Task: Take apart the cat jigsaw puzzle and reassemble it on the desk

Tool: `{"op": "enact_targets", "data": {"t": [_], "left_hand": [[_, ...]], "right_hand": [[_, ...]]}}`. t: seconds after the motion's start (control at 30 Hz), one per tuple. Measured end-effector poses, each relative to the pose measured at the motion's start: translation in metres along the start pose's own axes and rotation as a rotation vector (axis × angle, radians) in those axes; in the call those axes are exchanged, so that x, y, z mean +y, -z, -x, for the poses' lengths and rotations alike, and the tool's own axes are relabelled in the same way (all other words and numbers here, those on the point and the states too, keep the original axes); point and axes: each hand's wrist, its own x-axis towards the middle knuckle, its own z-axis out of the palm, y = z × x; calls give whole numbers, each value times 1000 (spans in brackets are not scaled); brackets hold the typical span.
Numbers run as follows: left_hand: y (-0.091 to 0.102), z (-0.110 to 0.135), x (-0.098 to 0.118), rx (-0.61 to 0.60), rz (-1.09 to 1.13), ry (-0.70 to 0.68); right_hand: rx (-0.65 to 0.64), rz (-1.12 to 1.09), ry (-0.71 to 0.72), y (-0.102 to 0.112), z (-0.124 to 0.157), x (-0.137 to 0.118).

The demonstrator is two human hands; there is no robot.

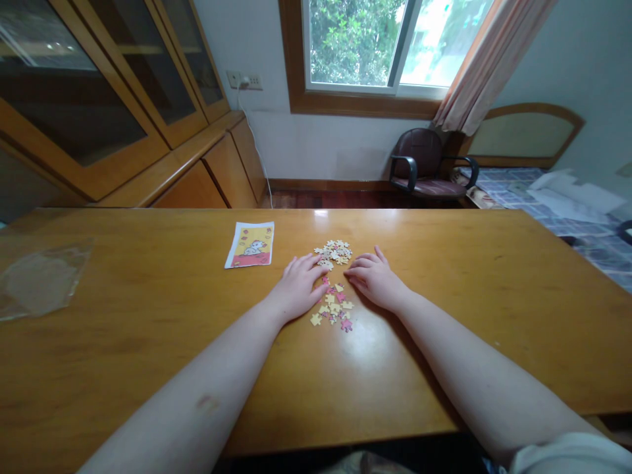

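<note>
Grip: released on both sides; neither hand grasps anything.

Left hand (297, 288): palm down on the tabletop, fingers lightly spread, fingertips just beside the upper group of jigsaw pieces.

Right hand (376, 280): palm down on the tabletop, fingers directed toward the left hand, fingertips at the gap between the two groups of pieces.

Upper group of jigsaw pieces (333, 251): loose, mostly cream and yellow, heaped just beyond the hands.

Lower group of jigsaw pieces (330, 307): loose, yellow, cream and pink, spread between the hands and nearer the person.

Picture card (249, 245): flat, printed with a white cartoon animal on yellow and red, left of the upper group.

Clear plastic bag (42, 280): flat at the table's left end.

Wooden table (469, 296): honey-toned, bearing all items above.

Surroundings: glass-fronted wooden cabinet (99, 99) at left, window (353, 46) with pale curtain (494, 59) ahead, dark chair (424, 164) beneath the curtain.
</note>
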Motion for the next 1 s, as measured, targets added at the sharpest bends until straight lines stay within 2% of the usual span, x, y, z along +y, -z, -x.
{"op": "enact_targets", "data": {"t": [0.23, 0.5, 0.57, 0.73, 1.0], "left_hand": [[0, 0, 0, -7, 21, -1], [1, -1, 0, -8, 55, -5], [1, -1, 0, -9, 55, -3], [1, -1, 1, 7, 59, -10], [2, -1, 1, 1, 61, -2]], "right_hand": [[55, 1, -66, -3, -2, 7], [133, 16, -324, -7, -5, 28], [129, 69, -312, -7, -4, 25], [15, 130, -228, -5, -1, 11], [94, 25, -259, -4, -2, 16]]}}
